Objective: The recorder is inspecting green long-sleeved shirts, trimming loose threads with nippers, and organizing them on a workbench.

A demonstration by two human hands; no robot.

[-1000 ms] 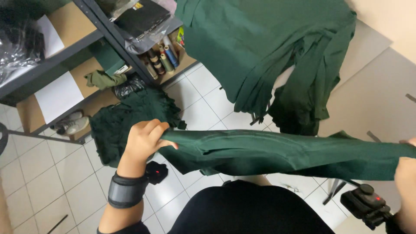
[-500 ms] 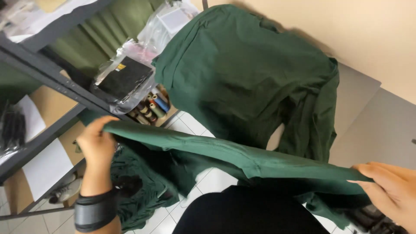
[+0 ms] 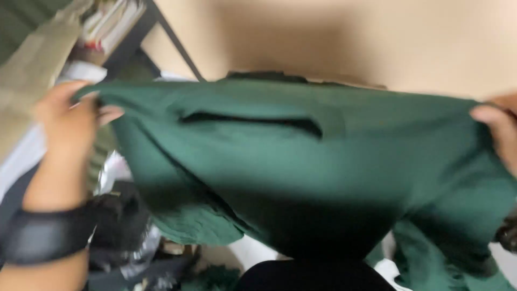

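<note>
A dark green garment [image 3: 301, 167] is stretched wide across the middle of the head view, with a dark slit-like opening near its top. My left hand [image 3: 67, 121] grips its left upper corner; a black band wraps that wrist. At the right edge my right hand [image 3: 498, 129] pinches the garment's other upper corner. The cloth hangs down between both hands and hides most of what lies below. The picture is blurred by motion.
A dark metal shelf frame [image 3: 161, 27] with papers and bagged items stands at the upper left. A beige wall [image 3: 350, 37] fills the background. More green cloth [image 3: 441, 258] and black items [image 3: 124, 226] lie low down.
Both hands have raised the green garment higher and spread it wide in front of the wall. The view has tilted upward, so the floor and the other hanging garment have dropped out of sight.
</note>
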